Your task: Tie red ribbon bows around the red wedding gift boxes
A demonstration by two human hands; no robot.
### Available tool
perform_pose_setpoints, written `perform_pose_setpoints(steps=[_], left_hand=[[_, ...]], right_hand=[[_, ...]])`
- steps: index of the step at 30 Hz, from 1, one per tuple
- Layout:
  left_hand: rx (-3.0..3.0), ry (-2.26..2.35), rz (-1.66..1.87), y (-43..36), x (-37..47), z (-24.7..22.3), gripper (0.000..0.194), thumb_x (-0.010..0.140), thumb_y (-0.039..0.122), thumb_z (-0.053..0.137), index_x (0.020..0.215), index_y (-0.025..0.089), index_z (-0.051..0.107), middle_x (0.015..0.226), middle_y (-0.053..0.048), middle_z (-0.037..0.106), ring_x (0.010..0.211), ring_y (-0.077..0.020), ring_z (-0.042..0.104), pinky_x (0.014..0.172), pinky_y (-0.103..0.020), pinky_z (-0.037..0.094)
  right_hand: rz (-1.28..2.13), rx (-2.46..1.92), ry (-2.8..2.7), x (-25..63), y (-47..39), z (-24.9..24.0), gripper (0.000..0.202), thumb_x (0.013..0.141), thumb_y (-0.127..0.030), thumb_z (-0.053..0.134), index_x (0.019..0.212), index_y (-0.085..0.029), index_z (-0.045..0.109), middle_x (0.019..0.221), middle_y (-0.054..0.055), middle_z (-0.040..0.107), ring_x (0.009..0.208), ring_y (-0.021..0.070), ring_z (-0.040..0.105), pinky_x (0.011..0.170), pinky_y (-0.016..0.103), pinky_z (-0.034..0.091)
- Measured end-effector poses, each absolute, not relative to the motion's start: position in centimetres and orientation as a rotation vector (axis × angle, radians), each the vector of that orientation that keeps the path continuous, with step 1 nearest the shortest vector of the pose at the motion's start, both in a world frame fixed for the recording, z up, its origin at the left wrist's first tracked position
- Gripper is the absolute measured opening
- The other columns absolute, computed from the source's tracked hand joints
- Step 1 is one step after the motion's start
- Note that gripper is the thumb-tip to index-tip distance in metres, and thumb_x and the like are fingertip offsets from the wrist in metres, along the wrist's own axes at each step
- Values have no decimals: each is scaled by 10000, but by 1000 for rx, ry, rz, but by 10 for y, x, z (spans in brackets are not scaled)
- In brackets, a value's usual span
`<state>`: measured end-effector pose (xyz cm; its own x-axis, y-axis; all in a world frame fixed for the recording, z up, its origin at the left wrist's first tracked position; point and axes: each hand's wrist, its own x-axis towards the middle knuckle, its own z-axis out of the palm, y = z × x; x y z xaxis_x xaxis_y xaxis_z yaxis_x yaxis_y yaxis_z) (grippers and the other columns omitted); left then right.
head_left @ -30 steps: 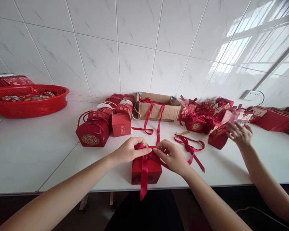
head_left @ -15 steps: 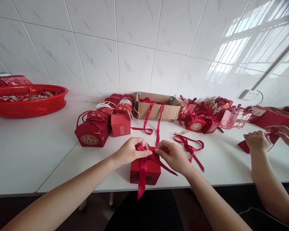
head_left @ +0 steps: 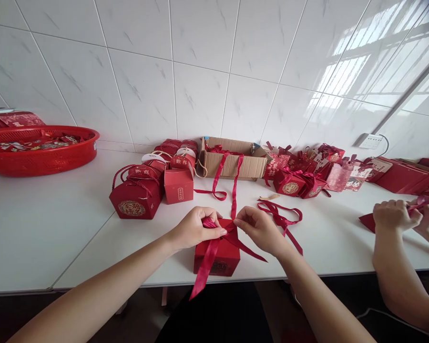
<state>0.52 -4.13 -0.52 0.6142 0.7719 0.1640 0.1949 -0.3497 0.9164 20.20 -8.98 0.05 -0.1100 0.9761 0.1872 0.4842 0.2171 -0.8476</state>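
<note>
A small red gift box stands near the table's front edge, with a dark red ribbon across its top. One ribbon tail hangs over the box's front left, and another slants out to the right. My left hand pinches a gathered loop of this ribbon between thumb and fingers, above the box's left top edge. At the box's right top corner, my right hand has thumb and forefinger pressed together on the ribbon. The knot area is partly hidden by my left thumb.
Loose ribbon lies right of the box. Behind are red boxes with rope handles, a cardboard box trailing ribbon, and tied gift boxes. A red plastic basket sits left. Another person's hands work at the right.
My right hand has moved slightly right and up. The front ribbon tail has swung left, and the box has shifted a little right. The other person's hands have come closer together.
</note>
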Motion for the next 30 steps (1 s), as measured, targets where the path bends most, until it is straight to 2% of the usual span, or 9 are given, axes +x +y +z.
perform_pose_setpoints(steps=[4,7,11,14,18,20,22,26,30], left_hand=[[1898,771,718,-41,5,-7,354,699,306,716,570,188,408,609,-3,545,1032,-276,591,816,-335,449],[1905,791,682,-42,4,-4,323,690,324,725,601,183,448,664,-14,580,997,-263,592,808,-332,448],[1906,811,646,-44,1,3,277,651,323,759,730,172,540,834,-23,616,843,-194,582,742,-298,443],[1873,759,618,-44,-1,6,298,656,327,764,813,170,566,855,-16,604,775,-158,551,715,-279,433],[1730,688,598,-40,-4,7,267,759,375,678,739,163,516,899,-39,618,789,-156,552,717,-277,422],[1679,663,591,-39,-5,6,294,793,377,639,674,158,483,931,-54,626,812,-160,555,730,-279,415],[1646,642,582,-38,-5,6,314,801,372,629,640,153,472,935,-58,628,816,-161,553,735,-277,410],[1579,589,609,-37,-5,4,312,821,380,603,637,149,504,929,-52,616,801,-154,546,737,-276,408],[1572,584,624,-39,-4,6,294,835,379,576,654,147,570,955,-54,612,843,-167,553,777,-284,418]], right_hand=[[810,-1354,-1711,205,-88,-2,155,818,-302,555,716,-188,530,646,-20,518,601,119,442,572,256,361],[830,-1341,-1696,205,-88,-3,175,825,-319,549,713,-189,516,632,-27,491,590,115,420,565,255,348],[922,-1299,-1709,204,-91,-3,214,855,-371,529,745,-190,505,645,-35,455,590,108,400,555,247,338],[1011,-1293,-1705,205,-94,-1,290,885,-455,489,759,-194,484,663,-35,448,601,106,413,557,242,344],[1043,-1336,-1705,206,-98,2,433,918,-561,355,717,-193,461,646,-29,455,596,107,428,565,245,354],[1042,-1337,-1744,206,-99,3,456,909,-580,361,693,-191,457,637,-29,448,590,107,421,551,244,350],[959,-1330,-1780,204,-100,5,415,872,-570,467,713,-188,490,674,-21,480,613,109,434,557,242,362],[682,-1279,-1873,197,-99,11,254,805,-446,644,907,-212,651,906,31,574,765,139,519,654,261,422],[602,-1223,-1991,186,-96,14,129,797,-351,675,789,-232,724,903,43,567,852,167,553,757,299,449]])
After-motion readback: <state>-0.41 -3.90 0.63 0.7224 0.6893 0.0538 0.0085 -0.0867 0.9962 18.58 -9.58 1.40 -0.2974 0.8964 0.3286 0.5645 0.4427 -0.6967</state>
